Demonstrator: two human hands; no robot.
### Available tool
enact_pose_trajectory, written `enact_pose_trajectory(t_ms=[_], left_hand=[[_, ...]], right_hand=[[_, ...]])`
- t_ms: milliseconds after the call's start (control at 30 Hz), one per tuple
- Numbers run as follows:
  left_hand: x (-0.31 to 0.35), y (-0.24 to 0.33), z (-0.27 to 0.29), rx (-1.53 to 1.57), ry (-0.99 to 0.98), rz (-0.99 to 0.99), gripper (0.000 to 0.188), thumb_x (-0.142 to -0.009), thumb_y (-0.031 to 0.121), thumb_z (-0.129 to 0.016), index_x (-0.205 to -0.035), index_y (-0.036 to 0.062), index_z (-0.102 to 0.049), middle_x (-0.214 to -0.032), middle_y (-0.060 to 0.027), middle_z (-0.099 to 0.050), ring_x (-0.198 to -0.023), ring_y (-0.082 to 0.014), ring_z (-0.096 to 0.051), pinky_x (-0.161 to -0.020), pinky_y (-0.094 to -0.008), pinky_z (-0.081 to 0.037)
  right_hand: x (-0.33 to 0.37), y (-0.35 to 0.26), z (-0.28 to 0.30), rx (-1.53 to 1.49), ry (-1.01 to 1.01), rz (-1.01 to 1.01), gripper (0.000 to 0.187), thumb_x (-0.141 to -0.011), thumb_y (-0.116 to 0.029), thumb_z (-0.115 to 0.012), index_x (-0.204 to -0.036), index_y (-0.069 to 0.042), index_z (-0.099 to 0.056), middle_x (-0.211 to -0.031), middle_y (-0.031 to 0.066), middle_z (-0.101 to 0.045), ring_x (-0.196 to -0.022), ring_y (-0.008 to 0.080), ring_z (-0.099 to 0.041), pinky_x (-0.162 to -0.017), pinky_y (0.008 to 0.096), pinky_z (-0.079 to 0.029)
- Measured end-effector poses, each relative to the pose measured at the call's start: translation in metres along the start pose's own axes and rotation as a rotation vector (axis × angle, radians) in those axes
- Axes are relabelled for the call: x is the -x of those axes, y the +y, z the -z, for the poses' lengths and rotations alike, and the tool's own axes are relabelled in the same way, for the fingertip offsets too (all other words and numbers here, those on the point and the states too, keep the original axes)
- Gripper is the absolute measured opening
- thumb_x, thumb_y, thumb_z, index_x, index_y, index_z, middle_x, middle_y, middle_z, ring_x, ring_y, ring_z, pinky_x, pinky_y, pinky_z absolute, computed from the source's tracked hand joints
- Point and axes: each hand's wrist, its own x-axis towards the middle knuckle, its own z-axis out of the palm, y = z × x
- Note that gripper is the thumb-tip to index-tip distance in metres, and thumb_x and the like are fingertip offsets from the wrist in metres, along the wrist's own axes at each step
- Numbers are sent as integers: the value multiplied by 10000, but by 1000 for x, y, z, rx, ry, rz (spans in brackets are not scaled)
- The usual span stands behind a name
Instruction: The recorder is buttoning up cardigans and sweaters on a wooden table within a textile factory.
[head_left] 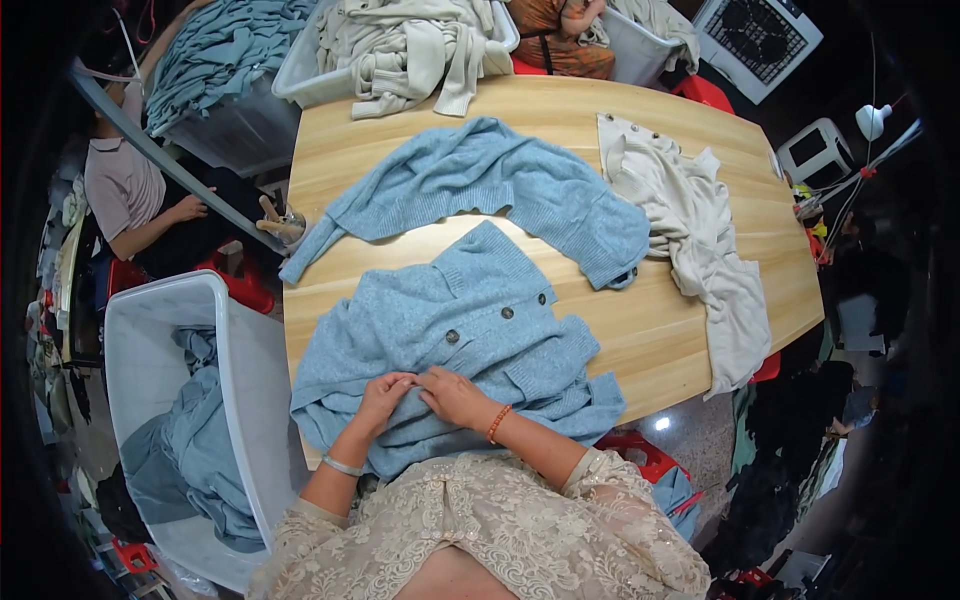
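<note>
A light blue knit cardigan (400, 300) with dark buttons lies bunched at the near edge of the wooden table. My left hand (386, 400) and my right hand (450, 396) meet on its button band, fingertips pinched together. Whatever small part sits between the fingertips is hidden, though the cardigan's fabric gathers right under them. Two dark buttons (480, 325) show on the band beyond my right hand. Farther off, a second light blue knit garment (460, 180) is spread in an arc. To its right lies a cream knit cardigan (690, 225) with buttons along one edge.
The wooden table (310, 165) has a white bin (225, 300) of blue garments at its left. Bins of blue and cream knits (415, 50) stand beyond the far edge. One person (140, 185) sits at left, another (560, 40) at the back. A lamp (872, 120) hangs at right.
</note>
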Motion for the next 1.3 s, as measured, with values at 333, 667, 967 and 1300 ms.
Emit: enact_pose_trajectory(t_ms=[333, 667, 967, 1300], left_hand=[[-12, 16, -20, -916, 234, -584, 186, -734, 82, -669, -898, 66, -584, -831, -127, -562, -790, -328, -571, -658, -413, -470], [-9, 24, -19, -988, 206, -588, 201, -748, 89, -657, -927, 69, -569, -938, -131, -520, -887, -334, -543, -725, -432, -470], [-23, 22, -2, -999, 75, -439, 111, -751, 101, -678, -830, 43, -627, -805, -87, -618, -764, -274, -617, -675, -385, -499], [-14, 24, 9, 3, -44, 22, 150, -810, 114, -720, -894, -3, -679, -843, -32, -682, -758, -78, -610, -704, -219, -501]], right_hand=[[14, -7, 7, 144, -151, -107, 168, -874, -198, -571, -880, -31, -589, -909, 178, -564, -810, 390, -595, -707, 464, -489], [4, -11, 14, 136, -233, -60, 124, -810, -115, -581, -883, -14, -574, -893, 181, -564, -851, 387, -577, -741, 457, -480], [-2, -18, 6, 182, -111, -68, 157, -811, -124, -582, -936, -36, -548, -912, 181, -575, -845, 380, -587, -726, 463, -484], [-2, -32, 1, 44, 193, -56, 351, -794, -114, -638, -1123, -55, -532, -948, 173, -607, -879, 364, -600, -742, 430, -496]])
